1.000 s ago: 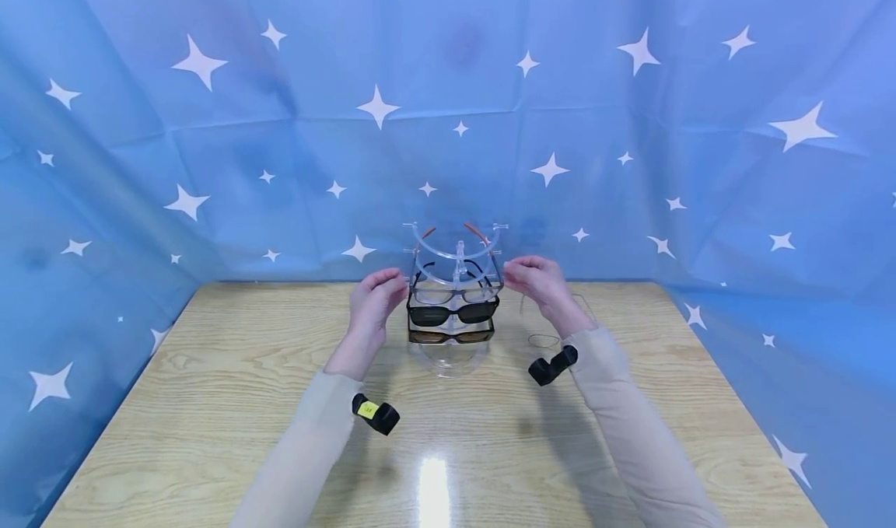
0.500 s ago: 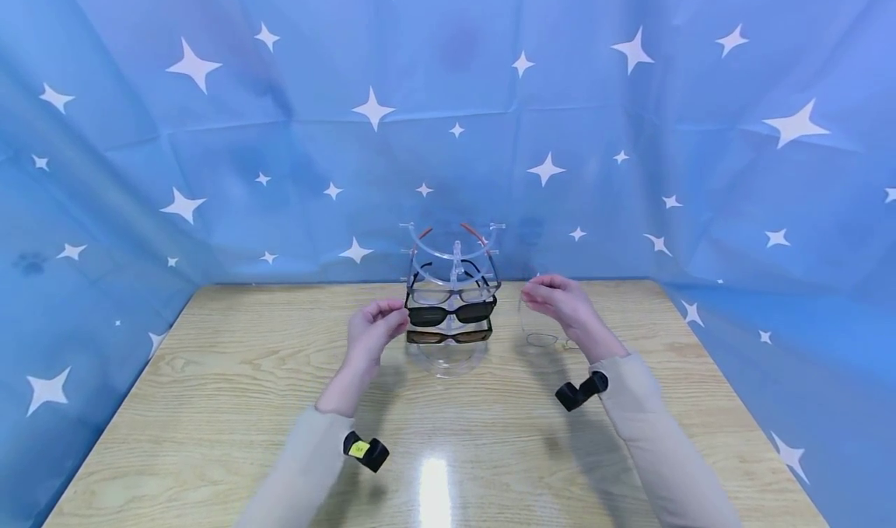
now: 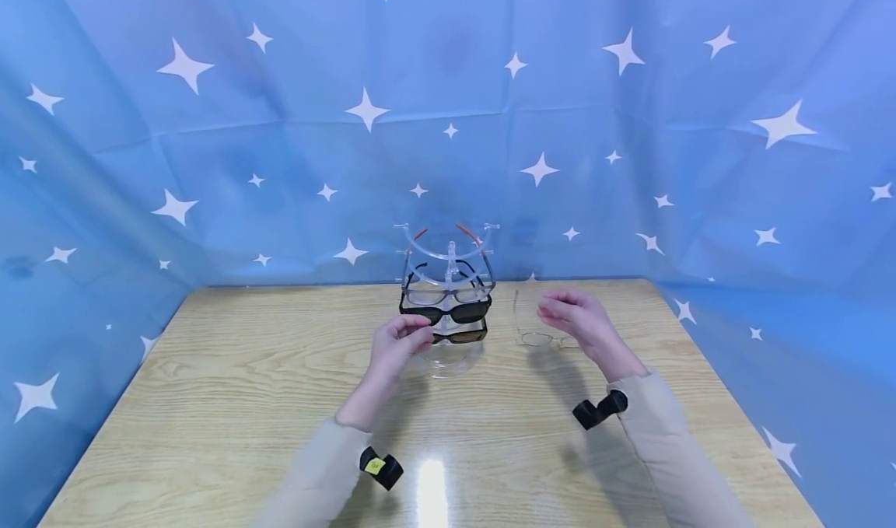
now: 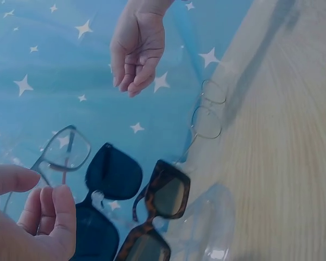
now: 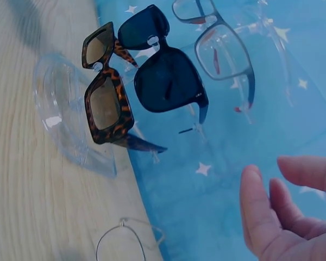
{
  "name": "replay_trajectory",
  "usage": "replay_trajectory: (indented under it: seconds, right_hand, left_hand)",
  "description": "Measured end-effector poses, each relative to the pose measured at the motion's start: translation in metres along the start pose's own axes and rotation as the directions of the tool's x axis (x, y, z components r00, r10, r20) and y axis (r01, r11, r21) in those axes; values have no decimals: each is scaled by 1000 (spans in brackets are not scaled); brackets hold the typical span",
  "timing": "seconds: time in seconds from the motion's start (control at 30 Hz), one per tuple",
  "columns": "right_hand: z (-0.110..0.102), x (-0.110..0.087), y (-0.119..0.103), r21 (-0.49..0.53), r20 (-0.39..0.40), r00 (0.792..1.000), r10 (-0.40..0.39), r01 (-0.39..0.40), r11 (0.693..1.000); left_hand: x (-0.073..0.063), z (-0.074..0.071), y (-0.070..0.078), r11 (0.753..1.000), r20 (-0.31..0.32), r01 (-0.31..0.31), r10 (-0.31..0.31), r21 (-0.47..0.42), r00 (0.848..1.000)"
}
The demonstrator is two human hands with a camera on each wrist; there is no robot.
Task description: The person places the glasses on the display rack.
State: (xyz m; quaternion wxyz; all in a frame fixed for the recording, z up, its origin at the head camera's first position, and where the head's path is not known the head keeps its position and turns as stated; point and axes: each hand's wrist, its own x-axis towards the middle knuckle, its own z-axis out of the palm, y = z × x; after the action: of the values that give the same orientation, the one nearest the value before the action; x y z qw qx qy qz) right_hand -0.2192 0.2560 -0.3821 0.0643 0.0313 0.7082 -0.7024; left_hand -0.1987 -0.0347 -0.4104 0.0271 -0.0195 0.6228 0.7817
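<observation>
A clear acrylic display stand bears three pairs in tiers. On top are grey-framed glasses with reddish temple tips, then black sunglasses, and lowest the tortoiseshell sunglasses. My left hand hovers at the stand's left front, overlapping the lower sunglasses in the head view; the left wrist view shows its thumb and fingers apart with nothing between them. To the right, thin wire-rimmed glasses rest on the table, temples up. Above them my right hand has loosely bent, unfilled fingers, partly hiding the right lens.
The stand's rounded transparent base sits on the wooden table. A blue star-printed cloth hangs behind the table and along both sides. Each sleeve carries a small black wrist camera.
Both hands have come away from the glasses at the stand's upper part. My right hand has moved right, over the wire-rimmed glasses; the left has come down and slightly inward.
</observation>
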Motion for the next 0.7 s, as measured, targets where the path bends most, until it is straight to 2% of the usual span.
replay_trajectory:
  seconds: [0.17, 0.33, 0.53, 0.7]
  right_hand:
    - [-8, -4, 4, 25, -6, 1000, -3, 3, 1000]
    - [-16, -8, 9, 55, -22, 1000, 4, -3, 998]
    - [-25, -12, 15, 55, -32, 999, 12, -10, 998]
    - [-32, -15, 20, 40, -45, 999, 29, -27, 999]
  left_hand:
    - [-1, 12, -10, 1000, 33, 12, -12, -7, 999]
    - [-3, 24, -19, 1000, 100, 23, -23, 6, 995]
    - [-3, 42, -30, 998, 188, 50, -55, 30, 981]
    - [-3, 59, -44, 995, 227, 95, -100, 37, 969]
